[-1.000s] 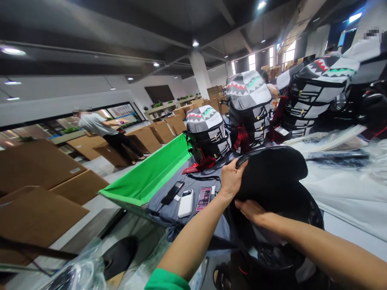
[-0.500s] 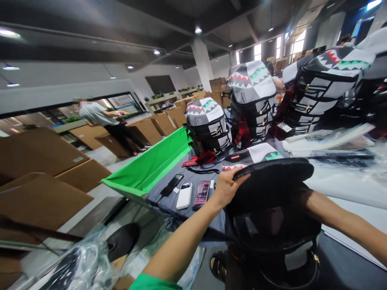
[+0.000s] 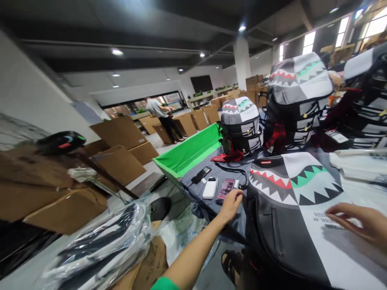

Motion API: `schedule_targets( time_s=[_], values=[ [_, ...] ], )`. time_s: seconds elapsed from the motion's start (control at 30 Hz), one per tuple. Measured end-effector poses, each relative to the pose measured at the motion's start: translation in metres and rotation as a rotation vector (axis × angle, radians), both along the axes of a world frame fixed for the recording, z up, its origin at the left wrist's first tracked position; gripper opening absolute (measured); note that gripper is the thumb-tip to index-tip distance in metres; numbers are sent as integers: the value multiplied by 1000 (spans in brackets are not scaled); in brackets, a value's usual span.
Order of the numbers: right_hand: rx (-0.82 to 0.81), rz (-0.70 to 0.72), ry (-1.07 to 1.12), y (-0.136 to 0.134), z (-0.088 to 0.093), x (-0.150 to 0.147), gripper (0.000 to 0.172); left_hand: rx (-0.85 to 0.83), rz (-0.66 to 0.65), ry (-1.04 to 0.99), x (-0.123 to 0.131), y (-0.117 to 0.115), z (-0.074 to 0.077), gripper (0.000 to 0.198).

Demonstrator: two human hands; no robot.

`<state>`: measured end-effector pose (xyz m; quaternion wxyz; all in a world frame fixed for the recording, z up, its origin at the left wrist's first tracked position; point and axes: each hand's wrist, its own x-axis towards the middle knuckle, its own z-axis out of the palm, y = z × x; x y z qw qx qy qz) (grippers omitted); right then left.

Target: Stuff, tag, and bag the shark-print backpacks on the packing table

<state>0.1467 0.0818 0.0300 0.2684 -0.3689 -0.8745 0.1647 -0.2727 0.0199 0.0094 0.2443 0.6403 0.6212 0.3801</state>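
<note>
A backpack (image 3: 290,225) with a red and green shark-teeth print lies front panel up before me, closed over. My left hand (image 3: 232,204) is beside its left edge, fingers loosely bent and holding nothing that I can see. Over the white right half of the panel hovers my right hand (image 3: 359,221), its thumb and fingers apart and nothing between them. Left of the backpack are a white power bank (image 3: 210,188), a phone with a pink screen (image 3: 225,191) and a dark phone (image 3: 201,174).
Stacked backpacks (image 3: 299,92) stand at the back, a shorter pile (image 3: 240,121) left of them. A green fabric side (image 3: 193,149) borders the table. Plastic-wrapped goods (image 3: 102,245) lie lower left. Cardboard boxes (image 3: 121,133) and a person (image 3: 161,114) are beyond; clear plastic bags (image 3: 359,169) lie right.
The backpack's raised black flap has come down, and its printed front now faces up. My left hand has let go of the flap; my right hand has come out of the bag. The view has swung left.
</note>
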Motion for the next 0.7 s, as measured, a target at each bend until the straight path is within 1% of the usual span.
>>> schedule_targets(
  time_s=[0.03,0.07,0.1,0.17,0.2,0.27,0.37,0.4,0.47,0.53,0.57,0.63,0.7],
  values=[
    [-34,74,-20,7,9,-33,36,-25,25,-9,5,9,-9,24],
    [-61,151,-84,12,17,-64,33,-41,35,-14,12,15,-17,20],
    [-54,200,-146,18,22,-90,29,-48,53,-22,20,17,-24,18],
    [4,251,-244,28,21,-130,20,-35,101,-45,36,13,-38,20],
    [43,250,-265,32,16,-142,17,-18,123,-62,44,8,-44,24],
    [108,220,-264,38,0,-156,18,-4,139,-76,56,1,-54,34],
    [172,169,-212,40,-26,-161,16,-53,118,-30,63,4,-62,35],
    [193,164,-188,40,-31,-162,18,-74,101,-1,63,9,-62,33],
    [250,199,-161,41,-35,-167,31,-81,45,59,59,20,-58,30],
    [308,299,-202,46,-32,-178,47,-51,-33,138,52,28,-48,27],
    [325,358,-245,49,-28,-185,52,-29,-69,184,47,30,-41,25],
    [326,451,-325,56,-18,-200,53,21,-122,278,35,27,-26,23],
    [328,500,-361,61,-7,-212,44,59,-154,356,21,13,-13,21]
  ],
)
